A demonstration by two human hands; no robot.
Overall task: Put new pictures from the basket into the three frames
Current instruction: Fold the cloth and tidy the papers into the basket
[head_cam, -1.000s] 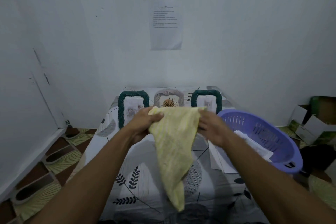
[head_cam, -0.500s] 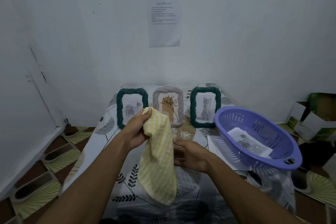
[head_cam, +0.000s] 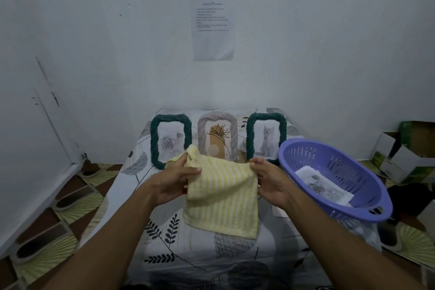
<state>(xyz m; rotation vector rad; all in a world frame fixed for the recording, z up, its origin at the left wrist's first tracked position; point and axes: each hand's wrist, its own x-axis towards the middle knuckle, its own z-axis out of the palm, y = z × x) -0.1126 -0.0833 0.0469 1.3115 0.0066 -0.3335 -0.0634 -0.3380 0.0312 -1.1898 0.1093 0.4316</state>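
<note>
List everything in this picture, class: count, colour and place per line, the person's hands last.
green frames: two, dark green, standing at the table's back, left and right.
grey frame: one, grey, standing between them.
basket: one, purple, table's right edge.
pictures: a few, white with grey roses, inside the basket.
cloth: one, yellow-white striped, held above the table.
table: one, white leaf-patterned cover, centre.
sheet: one, white, printed, on the back wall.
boxes: several, white and green, floor at right.
left hand: one, gripping the cloth's left edge.
right hand: one, pinching the cloth's right corner.
</note>
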